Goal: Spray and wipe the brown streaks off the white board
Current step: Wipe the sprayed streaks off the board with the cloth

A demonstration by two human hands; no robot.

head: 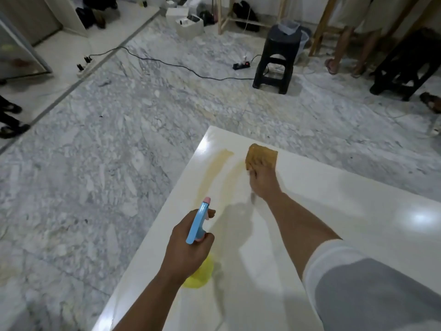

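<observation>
The white board (pixel 334 192) fills the lower right of the head view. Two pale brown streaks (pixel 216 167) run along its left edge near the far corner. My right hand (pixel 261 179) presses a brown cloth (pixel 262 155) flat on the board just right of the streaks; the hand is blurred. My left hand (pixel 188 247) grips a spray bottle (pixel 198 223) with a blue head, pink nozzle and yellow body over the board's left edge. The nozzle points toward the streaks.
Grey marble floor (pixel 107 163) surrounds the board. A black plastic stool (pixel 276 60) and a power strip (pixel 241 65) with a cable stand farther back. Another dark stool (pixel 410 65) and a person's legs (pixel 346 51) are at the far right. Boxes lie near the back wall.
</observation>
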